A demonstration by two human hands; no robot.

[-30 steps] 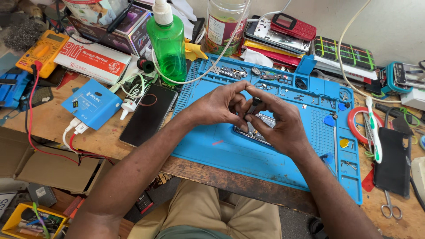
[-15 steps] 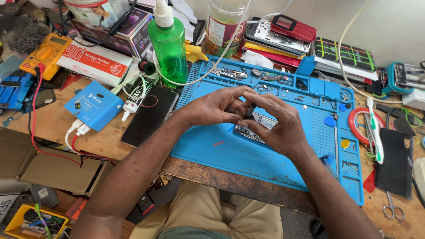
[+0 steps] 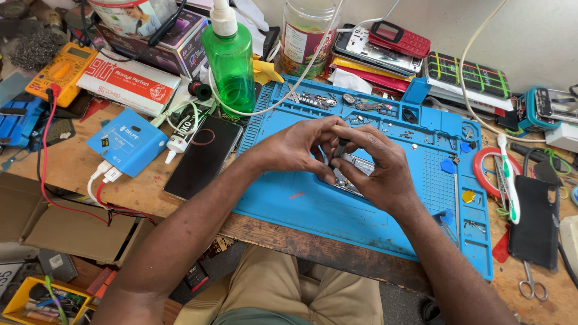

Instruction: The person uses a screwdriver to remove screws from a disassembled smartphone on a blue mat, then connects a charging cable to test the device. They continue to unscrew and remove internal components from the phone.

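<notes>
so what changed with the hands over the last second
Very little. Both hands stayed together over the opened phone on the blue mat. The left hand and right hand shifted their fingers slightly and now pinch a small dark tool upright between them. The green bottle, black phone and blue box did not move.

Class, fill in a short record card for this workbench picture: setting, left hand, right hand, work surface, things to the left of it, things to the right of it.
Setting: cluttered wooden bench, seen from above
Left hand: fingers on a small dark tool, over the opened phone
Right hand: rests on the same phone, fingertips at the tool
Work surface: blue mat with small parts in its trays
Left of mat: black phone, blue box, green bottle, yellow meter
Right of mat: toothbrush, scissors
</notes>
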